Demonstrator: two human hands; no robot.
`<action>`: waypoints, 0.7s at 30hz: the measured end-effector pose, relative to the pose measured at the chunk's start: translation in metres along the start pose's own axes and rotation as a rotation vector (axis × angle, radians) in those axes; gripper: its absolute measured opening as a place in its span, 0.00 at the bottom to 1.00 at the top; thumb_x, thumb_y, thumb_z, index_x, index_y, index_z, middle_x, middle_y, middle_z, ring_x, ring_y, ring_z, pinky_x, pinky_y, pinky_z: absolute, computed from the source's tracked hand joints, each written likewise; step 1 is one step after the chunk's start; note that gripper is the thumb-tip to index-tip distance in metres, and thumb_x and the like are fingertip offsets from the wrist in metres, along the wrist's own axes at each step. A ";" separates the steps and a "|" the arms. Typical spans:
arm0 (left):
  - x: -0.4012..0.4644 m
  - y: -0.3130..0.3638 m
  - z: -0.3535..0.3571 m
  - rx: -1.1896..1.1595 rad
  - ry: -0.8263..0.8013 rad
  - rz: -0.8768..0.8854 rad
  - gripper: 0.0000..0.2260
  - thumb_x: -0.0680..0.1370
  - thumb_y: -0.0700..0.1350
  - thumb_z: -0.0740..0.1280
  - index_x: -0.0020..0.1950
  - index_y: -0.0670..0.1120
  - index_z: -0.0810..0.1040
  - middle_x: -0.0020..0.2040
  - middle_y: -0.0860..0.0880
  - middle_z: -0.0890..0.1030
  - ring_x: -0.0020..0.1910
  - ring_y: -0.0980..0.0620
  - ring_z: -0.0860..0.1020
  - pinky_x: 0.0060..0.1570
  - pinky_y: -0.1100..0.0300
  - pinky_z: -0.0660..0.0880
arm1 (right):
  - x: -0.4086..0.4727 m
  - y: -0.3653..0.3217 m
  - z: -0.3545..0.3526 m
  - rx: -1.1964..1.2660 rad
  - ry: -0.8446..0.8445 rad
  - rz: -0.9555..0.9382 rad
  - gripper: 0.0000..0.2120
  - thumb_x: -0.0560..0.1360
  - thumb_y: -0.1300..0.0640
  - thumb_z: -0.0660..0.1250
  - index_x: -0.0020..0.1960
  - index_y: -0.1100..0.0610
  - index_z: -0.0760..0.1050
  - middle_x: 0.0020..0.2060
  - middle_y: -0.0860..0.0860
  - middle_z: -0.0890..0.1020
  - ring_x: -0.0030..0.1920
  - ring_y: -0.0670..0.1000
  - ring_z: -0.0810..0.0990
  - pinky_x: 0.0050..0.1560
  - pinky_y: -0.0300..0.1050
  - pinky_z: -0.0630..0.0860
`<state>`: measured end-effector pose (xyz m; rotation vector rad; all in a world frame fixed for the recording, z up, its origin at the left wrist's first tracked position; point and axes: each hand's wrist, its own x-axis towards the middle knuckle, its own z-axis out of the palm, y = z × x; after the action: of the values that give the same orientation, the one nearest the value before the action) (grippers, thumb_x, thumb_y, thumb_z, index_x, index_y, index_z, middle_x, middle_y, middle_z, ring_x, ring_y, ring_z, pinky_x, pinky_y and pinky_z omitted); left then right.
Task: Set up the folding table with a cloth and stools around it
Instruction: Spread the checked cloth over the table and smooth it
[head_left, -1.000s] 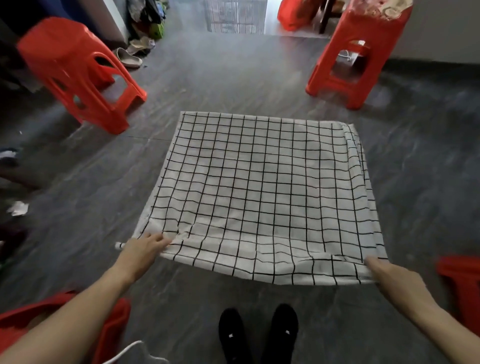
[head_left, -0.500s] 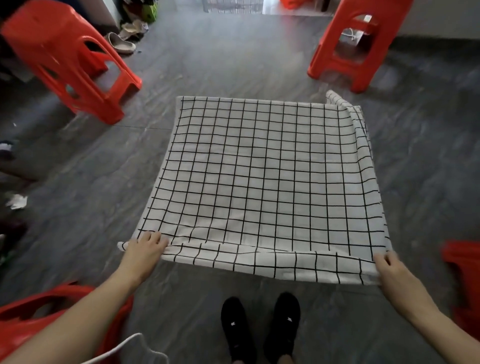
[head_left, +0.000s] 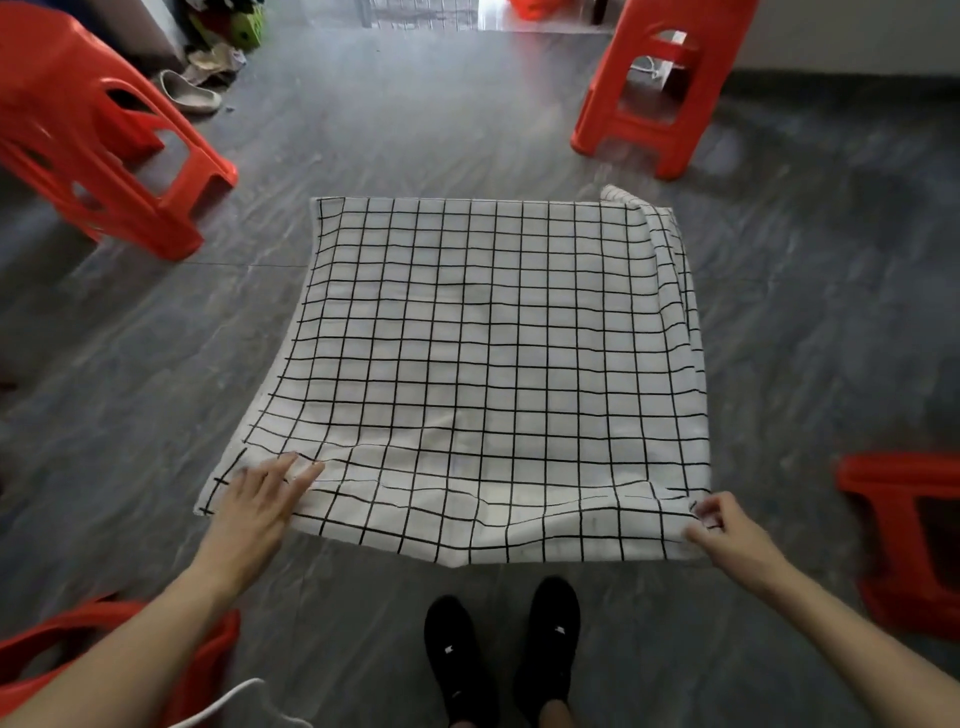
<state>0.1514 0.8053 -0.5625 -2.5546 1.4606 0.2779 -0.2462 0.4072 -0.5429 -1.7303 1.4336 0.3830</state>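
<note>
The left hand (head_left: 254, 499) presses flat and the right hand (head_left: 727, 525) pinches the cloth's (head_left: 483, 332) near edge, smoothing it; next, straightening the rumpled far-right corner.

Dim, soft light; brightest at top doorway; wide-angle bending at edges; slight blur.

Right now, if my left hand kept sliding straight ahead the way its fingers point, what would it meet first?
The left hand lies flat on the checked cloth, fingers pointing forward and right. It would only cross more cloth. Beyond the far edge the nearest thing looks like the far right red stool, though depth is unclear.
</note>
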 end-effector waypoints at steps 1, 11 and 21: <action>-0.001 0.000 0.002 0.032 0.040 0.022 0.34 0.66 0.36 0.48 0.72 0.47 0.67 0.66 0.39 0.71 0.60 0.36 0.71 0.65 0.38 0.63 | 0.000 -0.002 0.001 0.034 0.076 -0.004 0.13 0.72 0.53 0.74 0.48 0.58 0.72 0.43 0.50 0.79 0.44 0.54 0.76 0.41 0.47 0.68; -0.007 0.005 0.004 0.156 -0.016 0.062 0.36 0.67 0.36 0.47 0.75 0.50 0.63 0.72 0.42 0.69 0.71 0.41 0.66 0.74 0.47 0.44 | -0.011 0.015 -0.013 -0.126 0.360 -0.219 0.21 0.67 0.63 0.76 0.49 0.49 0.68 0.45 0.50 0.76 0.48 0.56 0.78 0.51 0.54 0.75; 0.001 0.000 0.007 0.120 -0.097 0.111 0.50 0.58 0.23 0.67 0.76 0.53 0.63 0.76 0.41 0.63 0.73 0.40 0.61 0.74 0.51 0.41 | -0.017 0.022 -0.025 -0.080 0.191 -0.143 0.13 0.75 0.53 0.68 0.58 0.45 0.72 0.50 0.48 0.77 0.50 0.56 0.78 0.54 0.50 0.71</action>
<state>0.1510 0.8064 -0.5696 -2.3382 1.5367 0.3151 -0.2781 0.3997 -0.5249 -1.9648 1.4331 0.2050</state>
